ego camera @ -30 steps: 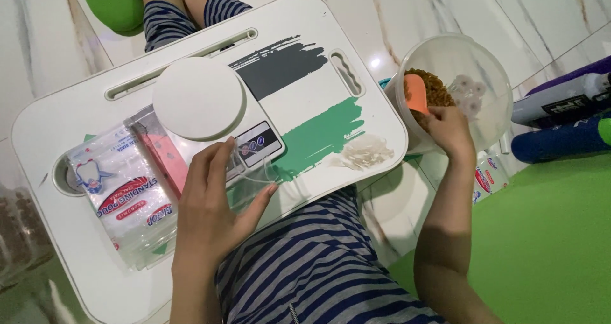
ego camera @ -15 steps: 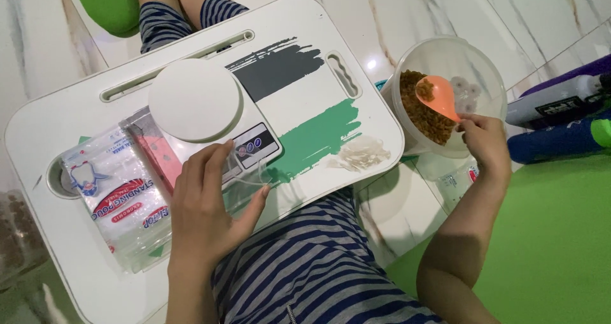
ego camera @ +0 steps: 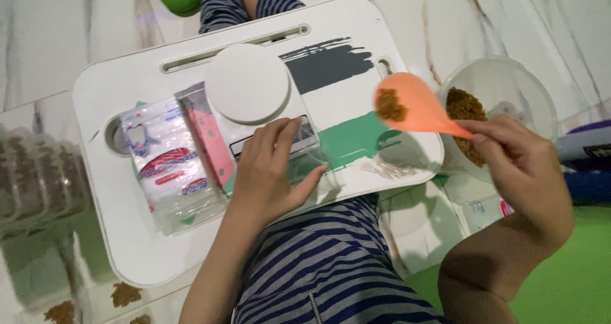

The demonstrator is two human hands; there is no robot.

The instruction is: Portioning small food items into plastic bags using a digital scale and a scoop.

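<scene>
My right hand (ego camera: 519,165) holds an orange plastic spoon (ego camera: 414,107) by its handle, above the right edge of the white lap tray (ego camera: 127,235). A lump of brown crumbly stuff sits in the spoon's bowl. My left hand (ego camera: 270,174) rests on the tray and pinches a small clear plastic bag (ego camera: 312,165) just in front of the white kitchen scale (ego camera: 248,82) with its round platform. A clear bowl (ego camera: 509,82) with more brown stuff stands on the floor to the right of the tray.
A stack of clear printed bags (ego camera: 168,165) and a pink packet (ego camera: 210,139) lie on the tray's left. Small filled bags (ego camera: 38,184) line the floor at the left. Striped trousers (ego camera: 331,267) lie below; a green mat (ego camera: 573,292) is at the lower right.
My right hand lifted the spoon out of the bowl with brown stuff and carried it left over the tray's edge. My left hand stayed on the clear bag.
</scene>
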